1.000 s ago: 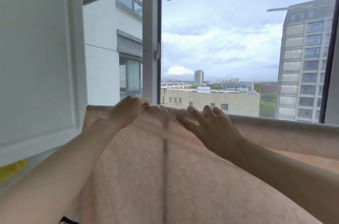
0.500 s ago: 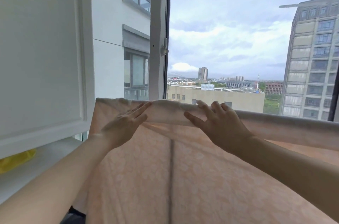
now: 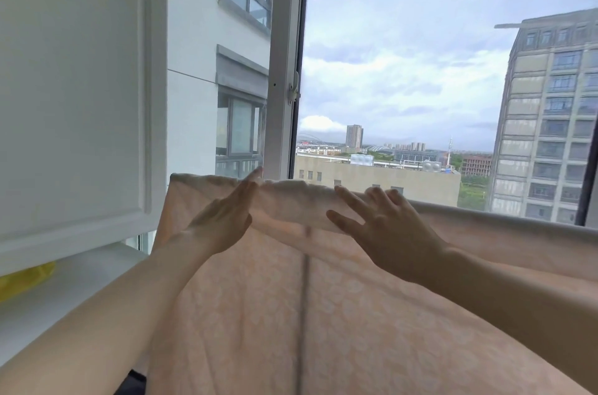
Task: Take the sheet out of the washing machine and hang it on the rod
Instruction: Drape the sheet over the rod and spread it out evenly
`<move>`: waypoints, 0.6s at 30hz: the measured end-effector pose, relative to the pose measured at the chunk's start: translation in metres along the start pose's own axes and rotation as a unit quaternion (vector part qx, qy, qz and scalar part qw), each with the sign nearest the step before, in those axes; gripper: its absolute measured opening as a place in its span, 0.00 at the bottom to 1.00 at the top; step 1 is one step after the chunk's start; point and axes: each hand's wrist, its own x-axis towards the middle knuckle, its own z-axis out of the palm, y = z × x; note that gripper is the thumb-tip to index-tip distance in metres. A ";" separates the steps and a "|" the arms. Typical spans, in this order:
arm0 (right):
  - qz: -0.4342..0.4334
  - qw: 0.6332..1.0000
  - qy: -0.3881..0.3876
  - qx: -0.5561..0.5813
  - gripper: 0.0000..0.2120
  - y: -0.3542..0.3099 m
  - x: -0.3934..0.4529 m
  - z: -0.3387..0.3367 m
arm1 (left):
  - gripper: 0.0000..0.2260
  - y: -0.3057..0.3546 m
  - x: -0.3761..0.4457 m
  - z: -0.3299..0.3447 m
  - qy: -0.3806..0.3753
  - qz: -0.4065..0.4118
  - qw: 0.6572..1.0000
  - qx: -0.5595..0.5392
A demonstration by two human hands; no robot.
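Observation:
A pale peach patterned sheet (image 3: 372,323) hangs draped over a horizontal rod that the cloth hides, its folded top edge running across the frame in front of the window. My left hand (image 3: 223,220) lies flat, fingers straight and together, against the sheet just below the top fold. My right hand (image 3: 378,226) rests on the fold with fingers spread. Neither hand grips the cloth. A dark vertical line shows through the sheet between my arms.
A white cabinet door (image 3: 74,97) stands at the left, with a white ledge (image 3: 64,294) and something yellow (image 3: 24,281) below it. A window frame post (image 3: 284,61) rises behind the sheet. Buildings and sky lie beyond the glass.
My left hand let go of the top fold and flattened out against the sheet. My right hand stayed on the fold, fingers spreading. The view tilted slightly upward and left.

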 end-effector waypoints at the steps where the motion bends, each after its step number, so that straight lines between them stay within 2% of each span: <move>1: 0.002 1.000 0.001 -0.002 0.28 0.000 0.000 0.000 | 0.27 0.000 0.003 0.001 -0.025 -0.030 0.999 -0.003; 3: 0.004 1.000 0.003 -0.005 0.28 -0.001 0.000 0.002 | 0.28 0.001 0.009 0.007 -0.023 -0.058 0.998 0.020; 6: 0.009 1.000 0.005 -0.006 0.29 -0.001 0.000 0.005 | 0.25 -0.004 0.013 0.013 0.034 -0.074 0.990 0.116; 10: 0.011 1.000 0.008 -0.006 0.27 -0.004 0.006 0.008 | 0.24 -0.020 0.013 0.012 0.085 -0.040 0.976 0.196; 14: 0.009 1.000 0.006 -0.010 0.25 -0.007 0.013 0.008 | 0.13 -0.028 0.025 0.003 0.122 0.001 0.973 0.193; 18: 0.002 1.000 0.007 -0.018 0.27 -0.007 0.012 0.009 | 0.15 -0.038 0.036 -0.002 0.138 0.081 0.973 0.166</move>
